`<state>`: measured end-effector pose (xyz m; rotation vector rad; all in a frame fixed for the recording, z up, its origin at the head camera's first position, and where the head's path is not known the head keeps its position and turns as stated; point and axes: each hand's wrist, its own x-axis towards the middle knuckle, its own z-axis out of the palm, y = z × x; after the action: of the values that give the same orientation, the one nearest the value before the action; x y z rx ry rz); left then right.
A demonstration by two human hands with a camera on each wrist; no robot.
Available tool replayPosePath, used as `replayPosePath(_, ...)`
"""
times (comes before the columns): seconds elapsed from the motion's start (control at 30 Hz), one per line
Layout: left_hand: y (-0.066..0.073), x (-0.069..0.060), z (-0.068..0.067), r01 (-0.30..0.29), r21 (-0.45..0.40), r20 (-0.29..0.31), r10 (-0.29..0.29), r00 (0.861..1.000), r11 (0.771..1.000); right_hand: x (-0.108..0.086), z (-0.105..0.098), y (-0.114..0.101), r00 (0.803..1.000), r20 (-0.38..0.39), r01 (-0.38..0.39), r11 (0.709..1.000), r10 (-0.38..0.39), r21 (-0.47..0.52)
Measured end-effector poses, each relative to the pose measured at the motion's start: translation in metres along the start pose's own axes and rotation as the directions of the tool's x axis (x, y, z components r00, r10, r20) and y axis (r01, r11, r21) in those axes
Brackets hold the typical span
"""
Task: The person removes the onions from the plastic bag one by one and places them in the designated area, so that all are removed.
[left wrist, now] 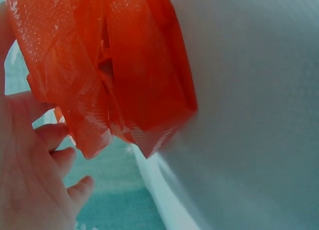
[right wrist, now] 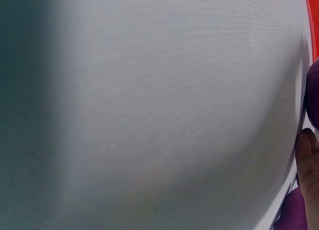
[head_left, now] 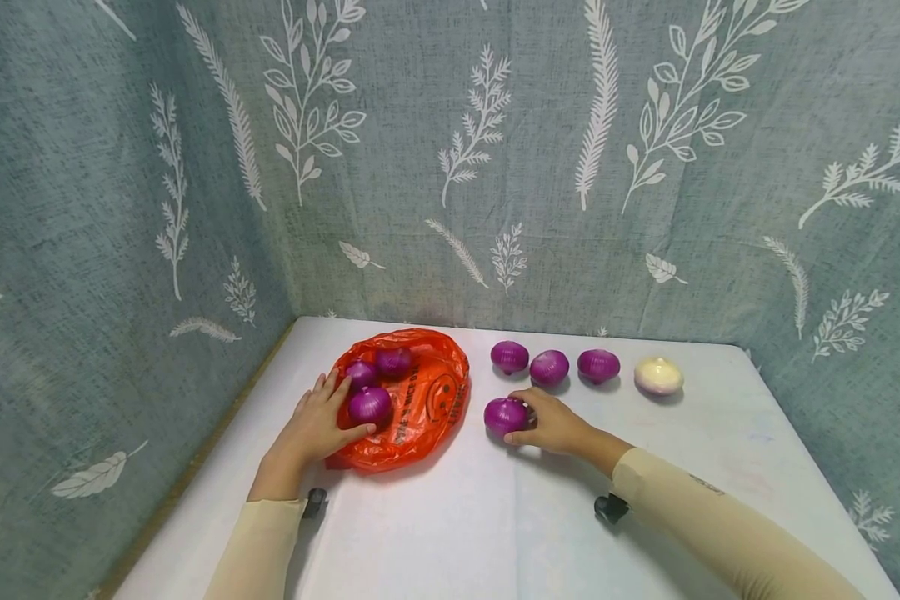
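My right hand [head_left: 551, 422] grips a purple onion [head_left: 501, 417], thumb on the near side and fingers on the far side. In the right wrist view, only part of that hand [right wrist: 308, 157] shows at the right edge. To the left, an orange-red plastic bag [head_left: 429, 417] lies spread with a printed smiley. On it sit three purple onions: one in front [head_left: 371, 406], one behind it [head_left: 362, 374] and one farther back [head_left: 394, 362]. My left hand [head_left: 317, 423] rests at the bag's left edge, fingers spread beside the onions. The left wrist view shows its relaxed fingers against the bag [left wrist: 144, 65].
Behind my right hand stand three more purple onions, left [head_left: 510, 357], middle [head_left: 550, 367] and right [head_left: 598, 366], in a row with a pale, whitish onion [head_left: 658, 376]. The white table [head_left: 450, 533] meets a leaf-patterned grey-green curtain [head_left: 435, 167] at the back and sides.
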<state>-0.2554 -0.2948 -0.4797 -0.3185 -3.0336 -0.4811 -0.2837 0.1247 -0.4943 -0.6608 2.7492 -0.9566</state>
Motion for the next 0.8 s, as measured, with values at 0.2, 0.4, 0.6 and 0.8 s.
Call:
replayPosePath(0.2,0.0025,-0.0007,-0.0023,0.008,-0.004,0.013,-0.008,1.000,1.000,0.0014,0.0023,0.0029,1.000,-0.011,0.022,1.000,-0.022,0.010)
replayPosePath(0.4,0.0039,-0.0008,-0.0038,0.007,-0.007,0.011,-0.007,1.000,1.000,0.0054,0.0057,-0.0005,1.000,-0.016,0.021,1.000,-0.021,-0.010)
replayPosePath(0.6,0.0032,-0.0012,-0.0042,0.001,-0.005,0.006,-0.001,1.000,1.000,0.0052,0.0072,-0.0014,1.000,-0.017,-0.019,1.000,0.019,-0.005)
replayPosePath(0.8,0.0028,-0.0020,-0.0053,0.008,0.001,0.008,-0.008,1.000,1.000,0.0012,0.0039,-0.0007,0.999,-0.022,-0.039,0.999,0.039,-0.015)
